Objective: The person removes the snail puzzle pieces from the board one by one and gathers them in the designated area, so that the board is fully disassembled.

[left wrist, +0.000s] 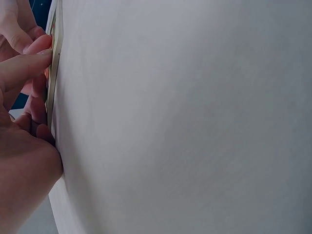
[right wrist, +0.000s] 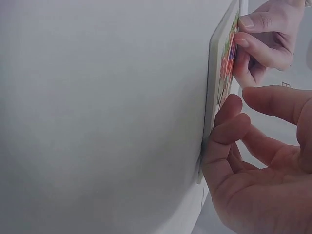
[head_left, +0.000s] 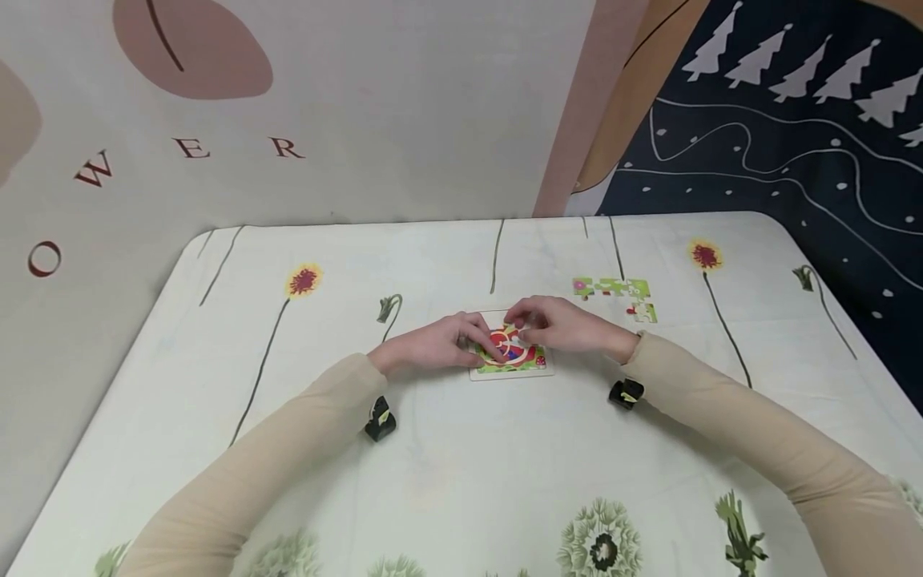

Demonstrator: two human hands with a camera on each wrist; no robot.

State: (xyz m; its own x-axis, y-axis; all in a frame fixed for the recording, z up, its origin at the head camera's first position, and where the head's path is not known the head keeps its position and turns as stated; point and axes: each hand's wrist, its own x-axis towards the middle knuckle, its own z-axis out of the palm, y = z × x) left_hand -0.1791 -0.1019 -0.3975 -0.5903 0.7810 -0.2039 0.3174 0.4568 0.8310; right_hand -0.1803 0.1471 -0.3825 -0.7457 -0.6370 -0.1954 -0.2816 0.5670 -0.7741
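Note:
A small jigsaw puzzle board (head_left: 513, 373) with a pale border lies on the table, showing a red, blue and green picture. My left hand (head_left: 447, 340) rests at the board's left side, its fingertips touching the picture. At the upper right of the board, my right hand (head_left: 558, 323) has bent fingers close to the surface. In the right wrist view, the board's edge (right wrist: 213, 73) is seen side-on. The right hand's fingertips (right wrist: 233, 129) are beside it, and no piece shows between them. Part of the picture is hidden under both hands.
Several loose green jigsaw pieces (head_left: 612, 286) lie behind the right hand, with another piece (head_left: 642, 312) just in front of them. A white cloth (head_left: 461, 465) printed with flowers covers the table. Printed hangings stand behind its far edge.

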